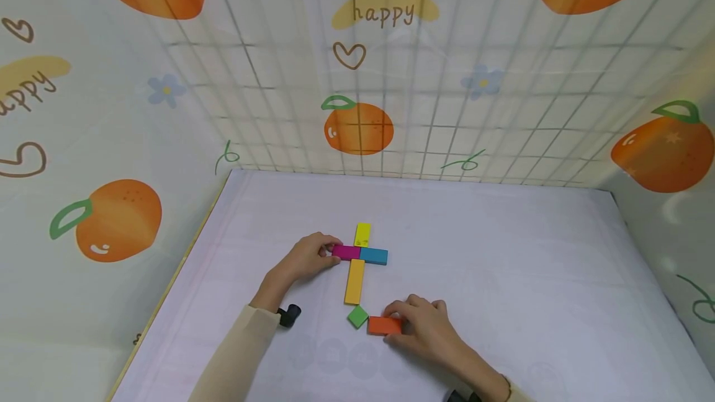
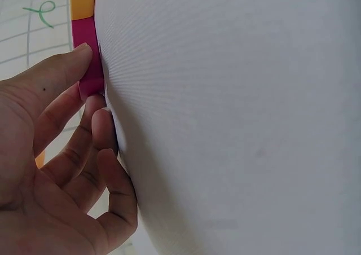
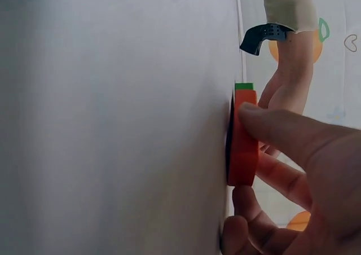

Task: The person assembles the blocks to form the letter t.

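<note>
My left hand (image 1: 307, 257) with its grip on the magenta block (image 1: 346, 252), blue block (image 1: 373, 256) touching that block's far end, yellow block (image 1: 362, 234) just beyond, my right hand (image 1: 422, 326) gripping the orange block (image 1: 384, 325), green block (image 1: 357, 316) just left of it, white desk (image 1: 530, 278) beneath.

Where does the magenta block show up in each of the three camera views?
Head: magenta block at centre, left hand pinching its left end.
Left wrist: upper left, between thumb and fingers.
Right wrist: not in view.
Shared landmark: white table, in all three.
</note>
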{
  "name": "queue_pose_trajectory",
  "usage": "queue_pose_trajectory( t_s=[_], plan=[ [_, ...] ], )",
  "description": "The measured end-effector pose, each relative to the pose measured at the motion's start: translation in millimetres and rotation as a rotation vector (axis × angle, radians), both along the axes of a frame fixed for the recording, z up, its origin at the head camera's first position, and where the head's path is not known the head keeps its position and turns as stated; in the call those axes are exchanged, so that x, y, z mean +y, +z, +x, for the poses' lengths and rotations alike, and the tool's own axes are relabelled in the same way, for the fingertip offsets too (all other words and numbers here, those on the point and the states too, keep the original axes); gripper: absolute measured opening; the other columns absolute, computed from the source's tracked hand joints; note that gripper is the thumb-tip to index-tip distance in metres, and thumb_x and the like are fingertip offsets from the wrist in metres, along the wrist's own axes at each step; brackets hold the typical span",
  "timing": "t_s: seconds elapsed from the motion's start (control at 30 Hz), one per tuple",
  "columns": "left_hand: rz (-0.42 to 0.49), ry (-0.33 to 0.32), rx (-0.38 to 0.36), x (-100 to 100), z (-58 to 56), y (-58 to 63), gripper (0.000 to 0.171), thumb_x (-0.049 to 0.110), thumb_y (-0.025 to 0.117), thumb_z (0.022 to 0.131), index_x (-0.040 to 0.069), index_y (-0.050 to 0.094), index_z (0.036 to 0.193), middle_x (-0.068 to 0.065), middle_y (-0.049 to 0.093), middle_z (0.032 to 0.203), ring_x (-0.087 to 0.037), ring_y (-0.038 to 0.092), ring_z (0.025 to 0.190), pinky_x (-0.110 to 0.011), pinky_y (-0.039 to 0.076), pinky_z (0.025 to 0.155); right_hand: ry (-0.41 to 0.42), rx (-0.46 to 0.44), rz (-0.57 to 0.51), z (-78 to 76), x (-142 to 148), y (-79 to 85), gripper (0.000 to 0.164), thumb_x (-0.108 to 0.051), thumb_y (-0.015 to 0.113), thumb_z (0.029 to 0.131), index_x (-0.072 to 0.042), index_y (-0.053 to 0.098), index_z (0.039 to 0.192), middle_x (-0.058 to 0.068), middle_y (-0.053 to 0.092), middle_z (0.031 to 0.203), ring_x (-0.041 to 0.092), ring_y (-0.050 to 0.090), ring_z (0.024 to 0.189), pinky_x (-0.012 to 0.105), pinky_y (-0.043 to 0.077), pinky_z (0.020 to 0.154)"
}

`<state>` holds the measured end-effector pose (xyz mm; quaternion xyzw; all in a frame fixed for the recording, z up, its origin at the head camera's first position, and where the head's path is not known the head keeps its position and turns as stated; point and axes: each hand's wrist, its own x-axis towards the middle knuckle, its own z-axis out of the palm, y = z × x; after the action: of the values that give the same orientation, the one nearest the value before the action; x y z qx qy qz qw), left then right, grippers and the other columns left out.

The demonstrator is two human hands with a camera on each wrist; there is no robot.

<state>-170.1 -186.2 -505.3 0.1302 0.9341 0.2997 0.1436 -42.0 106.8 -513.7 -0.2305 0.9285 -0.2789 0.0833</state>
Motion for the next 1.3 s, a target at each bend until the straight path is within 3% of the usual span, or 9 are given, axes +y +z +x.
queue_pose_trajectory(
  t_s=[0.93,1.13,1.3],
  plan=[
    [0.015,0.002,-0.020,0.0,-1.7,-2.9,0.038,0.023,0.078,0.089,0.020,0.068,0.126,0.006,0.059,0.097,-0.017,0.052,0.088,-0.031,0.047,0.074,-0.012,-0.018,-0.001,-1.2,0.8,-0.9,0.036,-0.043,0.085,0.078,-0.032,0.069,0.109,-0.017,0.052,0.087,0.002,0.047,0.081,0.042,0.032,0.075],
    [0.008,0.045,-0.019,-0.1,0.5,-0.1,0.048,0.024,0.079,0.089,0.016,0.062,0.133,0.003,0.059,0.102,-0.017,0.053,0.091,-0.031,0.049,0.079,-0.064,-0.032,-0.064,-3.3,6.8,1.4,0.030,-0.048,0.078,0.085,-0.031,0.070,0.108,-0.016,0.052,0.086,0.002,0.050,0.084,0.039,0.032,0.077],
    [-0.024,0.088,0.021,-1.7,6.3,3.7,0.051,0.026,0.078,0.089,0.014,0.059,0.135,0.001,0.059,0.106,-0.018,0.053,0.093,-0.033,0.050,0.082,-0.135,-0.038,-0.122,-6.5,14.5,4.2,0.024,-0.040,0.078,0.087,-0.029,0.071,0.106,-0.016,0.053,0.086,0.004,0.051,0.081,0.038,0.032,0.076]
  ],
)
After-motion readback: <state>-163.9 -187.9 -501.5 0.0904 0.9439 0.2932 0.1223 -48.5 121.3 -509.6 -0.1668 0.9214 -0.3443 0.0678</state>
